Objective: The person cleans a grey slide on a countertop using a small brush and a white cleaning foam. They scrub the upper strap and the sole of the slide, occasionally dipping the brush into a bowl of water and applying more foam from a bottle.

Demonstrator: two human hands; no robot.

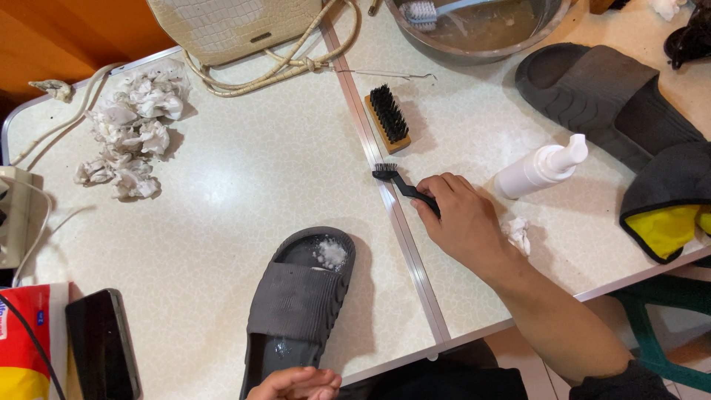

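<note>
Showing the right hand [463,222] closed around the handle of a small black detail brush [400,183] lying on the table [222,192], while the left hand [296,384], fingers curled, steadies the heel of a foam-dabbed grey slide sandal [296,304].

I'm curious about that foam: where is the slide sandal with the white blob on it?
The grey slide sandal lies near the table's front edge, left of its centre seam, with the left hand at its heel.
</note>
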